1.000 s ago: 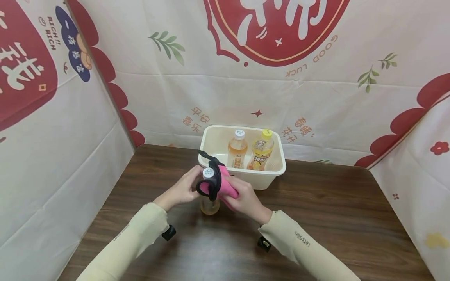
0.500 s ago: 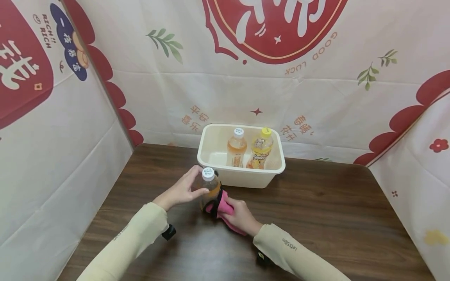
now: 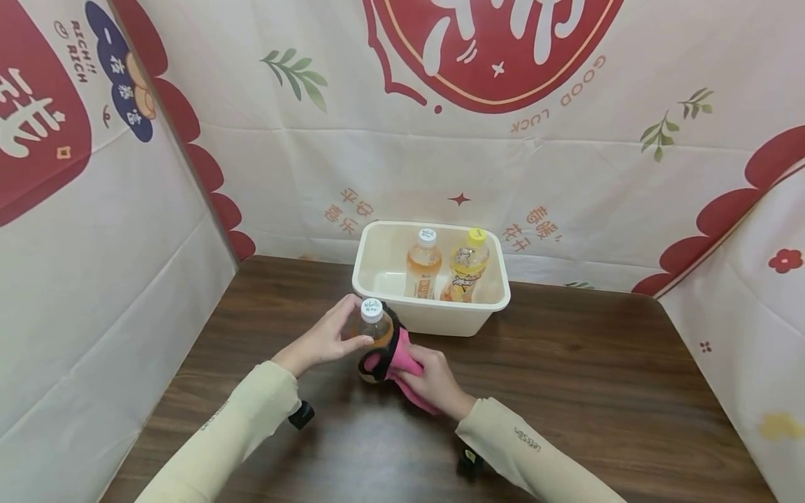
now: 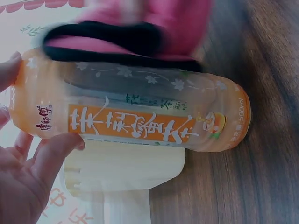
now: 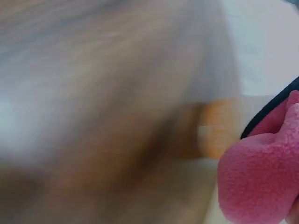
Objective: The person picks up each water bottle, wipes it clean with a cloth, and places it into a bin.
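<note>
A bottle of orange-labelled tea [image 3: 379,330] with a white cap stands on the table. My left hand [image 3: 323,340] grips it round the shoulder, thumb in front; the left wrist view shows the label of the bottle [image 4: 140,119] from the side. A pink fleece piece with black trim [image 3: 402,355], its exact kind unclear, lies against the right side of the bottle. My right hand [image 3: 435,381] holds this fleece bunched in its fingers. Close up in the right wrist view, the pink fleece [image 5: 257,177] hides most of the right hand.
Just behind the hands stands a cream plastic tub [image 3: 440,320]. Inside it are a white-capped orange drink bottle [image 3: 423,264] and a yellow-capped bottle [image 3: 467,269]. Printed cloth walls [image 3: 402,161] enclose the dark wooden table [image 3: 585,363] at the back and sides.
My right hand has brought the pink fleece down from around the bottle's top to its lower side, then slightly up again. My left hand has kept its grip on the bottle.
</note>
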Available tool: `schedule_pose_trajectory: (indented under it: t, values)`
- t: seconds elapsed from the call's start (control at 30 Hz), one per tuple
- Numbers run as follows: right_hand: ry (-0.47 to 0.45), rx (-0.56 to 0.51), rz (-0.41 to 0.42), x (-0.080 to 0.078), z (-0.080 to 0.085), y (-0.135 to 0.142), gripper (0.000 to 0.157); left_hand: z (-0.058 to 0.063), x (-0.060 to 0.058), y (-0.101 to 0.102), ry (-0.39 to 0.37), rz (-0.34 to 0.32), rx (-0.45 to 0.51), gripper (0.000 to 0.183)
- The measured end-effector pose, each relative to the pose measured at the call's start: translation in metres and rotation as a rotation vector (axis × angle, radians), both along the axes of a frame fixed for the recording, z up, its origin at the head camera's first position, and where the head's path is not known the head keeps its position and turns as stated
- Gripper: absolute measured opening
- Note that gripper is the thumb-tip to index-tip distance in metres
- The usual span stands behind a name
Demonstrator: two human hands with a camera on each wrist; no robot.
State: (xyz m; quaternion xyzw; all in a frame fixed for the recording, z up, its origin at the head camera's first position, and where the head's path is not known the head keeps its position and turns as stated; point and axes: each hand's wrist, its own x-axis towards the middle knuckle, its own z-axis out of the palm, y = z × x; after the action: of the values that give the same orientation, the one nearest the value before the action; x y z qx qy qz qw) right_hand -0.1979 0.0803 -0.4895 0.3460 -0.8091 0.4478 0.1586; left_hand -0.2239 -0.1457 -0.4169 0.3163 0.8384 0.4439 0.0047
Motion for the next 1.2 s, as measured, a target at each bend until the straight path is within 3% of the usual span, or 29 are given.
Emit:
schedule_pose_trajectory:
  t: [0.17, 0.37, 0.53, 0.7, 0.87, 1.07, 1.2]
  values:
    - [0.067, -0.032, -0.003, -0.002, 0.041, -0.002, 0.019, -0.001, -0.002, -0.002, 0.016, -0.018, 0.037, 0.04]
    - [0.083, 0.028, -0.018, -0.007, 0.067, -0.006, 0.027, -0.003, -0.002, -0.001, -0.004, -0.028, 0.109, 0.044]
    - [0.061, 0.055, -0.049, -0.006, 0.075, -0.009, 0.029, -0.002, -0.001, -0.001, -0.037, -0.032, 0.112, 0.044]
    - [-0.006, 0.007, -0.07, -0.004, 0.062, -0.009, 0.025, -0.001, -0.002, -0.001, 0.006, -0.041, 0.103, 0.038]
    - [-0.134, -0.017, -0.074, -0.003, 0.031, -0.007, 0.021, 0.0, -0.001, -0.001, -0.011, -0.036, 0.076, 0.038]
    - [-0.245, 0.124, -0.086, -0.004, -0.009, -0.003, 0.019, 0.002, -0.001, 0.002, -0.042, 0.002, 0.006, 0.042]
    - [-0.262, 0.18, -0.093, -0.005, -0.025, -0.001, 0.018, 0.003, -0.001, 0.004, -0.042, -0.006, 0.008, 0.042]
